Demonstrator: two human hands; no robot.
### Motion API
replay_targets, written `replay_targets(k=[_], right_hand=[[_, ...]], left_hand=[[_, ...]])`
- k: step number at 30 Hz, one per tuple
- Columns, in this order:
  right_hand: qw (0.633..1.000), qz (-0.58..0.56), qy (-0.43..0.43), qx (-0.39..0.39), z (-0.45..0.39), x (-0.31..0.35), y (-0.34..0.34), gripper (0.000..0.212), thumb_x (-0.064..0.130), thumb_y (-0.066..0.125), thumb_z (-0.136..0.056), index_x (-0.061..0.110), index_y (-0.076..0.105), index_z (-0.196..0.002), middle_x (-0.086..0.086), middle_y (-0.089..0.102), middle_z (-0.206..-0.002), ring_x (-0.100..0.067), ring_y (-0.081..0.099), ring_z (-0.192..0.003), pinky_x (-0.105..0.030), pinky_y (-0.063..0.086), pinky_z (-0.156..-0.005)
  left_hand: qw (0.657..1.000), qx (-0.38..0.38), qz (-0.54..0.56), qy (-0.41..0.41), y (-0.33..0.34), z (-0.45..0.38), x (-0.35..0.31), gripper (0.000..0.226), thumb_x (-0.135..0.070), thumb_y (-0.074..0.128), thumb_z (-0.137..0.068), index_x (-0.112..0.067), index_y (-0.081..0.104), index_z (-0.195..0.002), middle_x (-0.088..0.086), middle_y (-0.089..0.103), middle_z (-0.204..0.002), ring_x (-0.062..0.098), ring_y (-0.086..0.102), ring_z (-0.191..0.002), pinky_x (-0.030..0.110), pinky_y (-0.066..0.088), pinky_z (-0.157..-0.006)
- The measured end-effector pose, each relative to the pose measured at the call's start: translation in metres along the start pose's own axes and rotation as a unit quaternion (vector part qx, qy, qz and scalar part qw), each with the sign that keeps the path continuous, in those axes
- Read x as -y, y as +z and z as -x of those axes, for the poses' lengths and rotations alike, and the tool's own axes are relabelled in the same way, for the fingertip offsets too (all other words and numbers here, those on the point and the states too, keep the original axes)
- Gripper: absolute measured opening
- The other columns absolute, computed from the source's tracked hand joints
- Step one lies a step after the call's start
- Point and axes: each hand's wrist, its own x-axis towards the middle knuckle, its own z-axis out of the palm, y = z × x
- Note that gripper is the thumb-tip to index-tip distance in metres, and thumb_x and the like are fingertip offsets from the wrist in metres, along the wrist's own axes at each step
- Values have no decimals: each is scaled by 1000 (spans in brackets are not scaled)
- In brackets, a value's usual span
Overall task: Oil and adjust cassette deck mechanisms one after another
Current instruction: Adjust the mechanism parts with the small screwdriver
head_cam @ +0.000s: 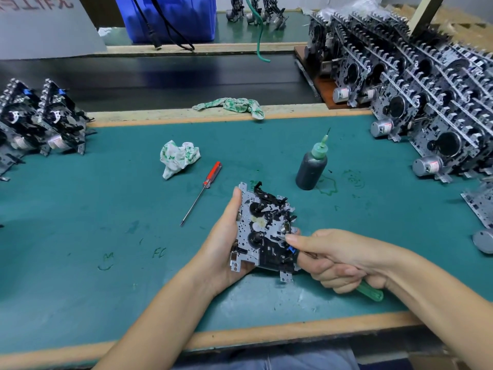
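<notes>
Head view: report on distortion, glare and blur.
Head view: wide-angle bending bows the bench edge; soft glare on the dark conveyor belt; stacked mechanisms at far right smear slightly; held mechanism, left hand and right hand are sharp.

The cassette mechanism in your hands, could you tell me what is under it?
The left hand cups the cassette mechanism from below; its fingers underneath are hidden, as is the green mat directly beneath.

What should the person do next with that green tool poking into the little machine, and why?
Probably turn the green-handled screwdriver gently. The right hand grips it with its tip at the cassette mechanism, which the left hand holds steady above the mat. The oil bottle stands untouched, so adjusting seems to be the step in progress.
</notes>
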Motion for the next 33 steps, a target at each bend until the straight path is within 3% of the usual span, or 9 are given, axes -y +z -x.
replay_targets(k=[6,11,15,19,24,29,33], right_hand=[[1000,-11,-12,5,2,-1,2,51,54,41,-83,22,37,-42,6,23,-29,-2,18,-21,-8,16,-29],[995,-33,-92,3,9,-12,-1,49,49,41,-92,17,42,-54,5,24,-31,-5,13,-25,-12,13,-32],[984,-14,-152,-92,12,-17,-1,40,45,49,-89,16,53,-61,1,30,-37,-9,17,-31,-15,17,-35],[968,61,-193,-150,13,-13,0,39,43,52,-91,17,60,-64,0,42,-47,-11,35,-42,-19,32,-42],[963,138,-163,-166,7,-8,4,38,41,43,-91,16,56,-66,2,42,-43,-10,31,-38,-15,26,-39],[964,149,-135,-175,5,-4,9,46,49,45,-83,18,58,-52,2,35,-39,-11,21,-38,-17,20,-39],[976,120,-110,-147,4,-4,9,56,38,41,-97,19,53,-46,3,33,-34,-9,22,-31,-16,19,-36]], left_hand=[[1000,4,-4,1,0,1,0,80,-71,32,-84,-6,70,-111,21,66,-115,31,66,-104,38,57,-83],[1000,0,16,9,-1,2,-1,75,-69,33,-84,-8,72,-107,18,67,-114,29,68,-99,35,58,-78],[999,8,39,15,-1,3,0,74,-68,30,-88,-10,75,-101,16,69,-111,28,69,-96,34,58,-72],[999,27,44,15,-2,3,1,75,-67,29,-87,-10,77,-95,16,70,-107,27,70,-92,32,58,-69],[999,18,37,15,-2,3,1,74,-67,30,-87,-10,74,-102,16,67,-115,26,68,-100,33,57,-78],[999,24,28,11,-2,5,1,79,-70,30,-86,-6,67,-115,22,61,-123,30,62,-111,39,51,-94],[999,21,32,10,-1,5,1,80,-69,30,-86,-5,66,-117,23,62,-121,31,63,-109,39,53,-91]])
